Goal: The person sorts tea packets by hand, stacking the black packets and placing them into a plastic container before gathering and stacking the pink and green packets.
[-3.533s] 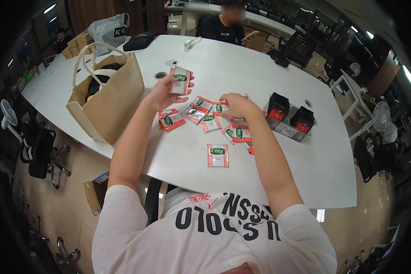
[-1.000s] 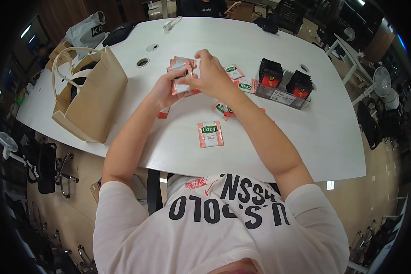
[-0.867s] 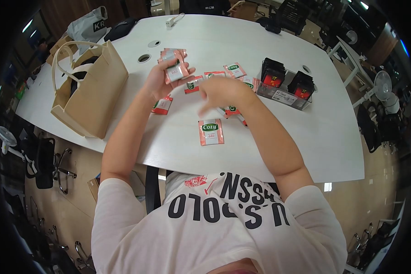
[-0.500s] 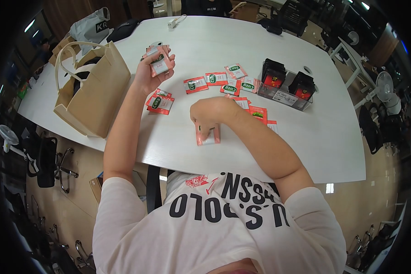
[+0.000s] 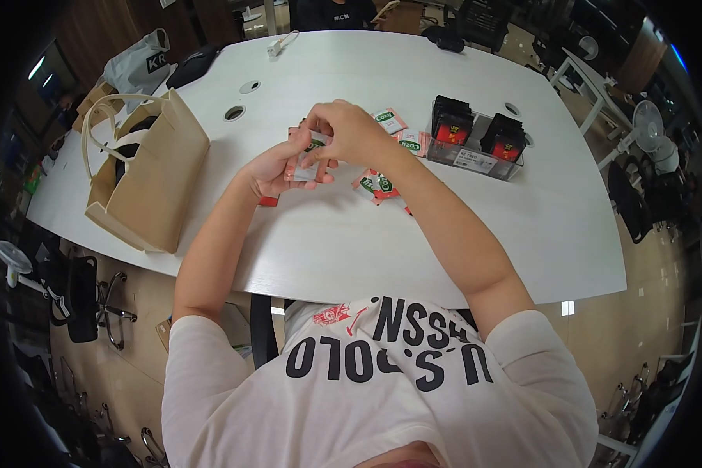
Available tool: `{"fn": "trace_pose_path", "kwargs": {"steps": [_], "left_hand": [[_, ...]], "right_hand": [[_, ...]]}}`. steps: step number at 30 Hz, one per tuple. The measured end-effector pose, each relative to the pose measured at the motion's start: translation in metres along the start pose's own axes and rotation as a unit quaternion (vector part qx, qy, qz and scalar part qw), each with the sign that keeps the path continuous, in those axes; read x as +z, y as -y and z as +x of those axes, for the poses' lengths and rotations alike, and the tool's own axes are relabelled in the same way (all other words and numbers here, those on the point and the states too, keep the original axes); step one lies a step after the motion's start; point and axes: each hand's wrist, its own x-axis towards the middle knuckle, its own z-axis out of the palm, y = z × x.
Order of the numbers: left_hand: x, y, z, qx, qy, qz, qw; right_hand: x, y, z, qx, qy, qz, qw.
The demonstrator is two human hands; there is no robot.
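Note:
My left hand (image 5: 277, 169) is closed around a small stack of red-and-white Cozy tea sachets (image 5: 307, 169), held above the table. My right hand (image 5: 346, 134) meets it there, its fingers bent and pinching the top sachet against the stack; the thumb and fingertips partly cover the label. Below my left wrist, the red edge of another sachet (image 5: 268, 201) shows on the table. More sachets (image 5: 376, 185) lie in a loose group beside my right forearm, and others (image 5: 390, 120) lie beyond it. My right hand and forearm hide part of this spread.
A clear plastic box (image 5: 476, 160) with black-and-red packets (image 5: 452, 125) stands to the right. A beige handbag (image 5: 152, 179) stands at the table's left edge. Farther back are a white adapter with a cable (image 5: 274, 48), a dark pouch (image 5: 199, 62) and cable holes (image 5: 234, 114).
My right hand has risen from the near table to my left hand. The sachet under it has left the tabletop. My left hand has come slightly nearer and turned inward, with the view shifting somewhat.

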Motion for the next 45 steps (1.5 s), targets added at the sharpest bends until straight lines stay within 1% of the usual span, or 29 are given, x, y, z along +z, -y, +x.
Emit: {"fn": "trace_pose_path", "kwargs": {"steps": [2,5,8,11,14,17,20,23,26,29,32,35,38,41,44,45], "left_hand": [[-0.01,0.003,0.008,0.006,-0.011,-0.011,1.0],[-0.01,0.0,0.009,0.02,-0.046,-0.052,0.997],[-0.006,-0.003,0.01,0.025,-0.085,-0.056,0.994],[0.001,-0.004,0.008,0.013,-0.108,-0.055,0.993],[0.002,-0.005,0.007,0.001,-0.116,-0.052,0.992],[0.001,-0.004,0.005,0.002,-0.118,-0.047,0.992],[0.0,-0.004,0.006,0.003,-0.121,-0.042,0.992],[0.0,-0.003,0.007,-0.004,-0.126,-0.04,0.991],[-0.001,-0.003,0.008,-0.003,-0.115,-0.037,0.993],[-0.003,-0.002,0.008,0.0,-0.113,-0.039,0.993],[-0.002,-0.001,0.009,0.0,-0.115,-0.036,0.993],[-0.002,-0.002,0.01,-0.007,-0.12,-0.03,0.992],[0.0,-0.002,0.008,-0.005,-0.122,-0.025,0.992],[0.001,-0.003,0.009,-0.007,-0.121,-0.021,0.992],[0.002,-0.003,0.007,-0.003,-0.123,-0.018,0.992],[0.002,-0.003,0.007,-0.002,-0.125,-0.019,0.992]], "right_hand": [[-0.001,-0.018,0.005,-0.051,-0.069,-0.068,0.994],[-0.007,-0.081,0.014,0.013,-0.076,-0.155,0.985],[-0.016,-0.126,0.003,0.091,0.001,-0.249,0.964],[-0.027,-0.13,-0.011,0.151,0.075,-0.261,0.95],[-0.042,-0.119,-0.008,0.224,0.173,-0.251,0.926],[-0.059,-0.081,-0.015,0.334,0.237,-0.224,0.884],[-0.067,-0.095,-0.019,0.316,0.22,-0.206,0.9],[-0.067,-0.109,-0.017,0.286,0.183,-0.207,0.918],[-0.056,-0.148,-0.009,0.29,0.119,-0.207,0.927],[-0.059,-0.121,-0.011,0.304,0.149,-0.234,0.911],[-0.059,-0.116,-0.01,0.301,0.151,-0.242,0.91],[-0.055,-0.144,-0.006,0.297,0.099,-0.249,0.917],[-0.057,-0.141,-0.009,0.291,0.08,-0.244,0.922],[-0.052,-0.153,-0.004,0.313,0.067,-0.217,0.922],[-0.059,-0.143,-0.003,0.289,0.082,-0.256,0.919],[-0.061,-0.141,-0.002,0.268,0.026,-0.239,0.933]]}}
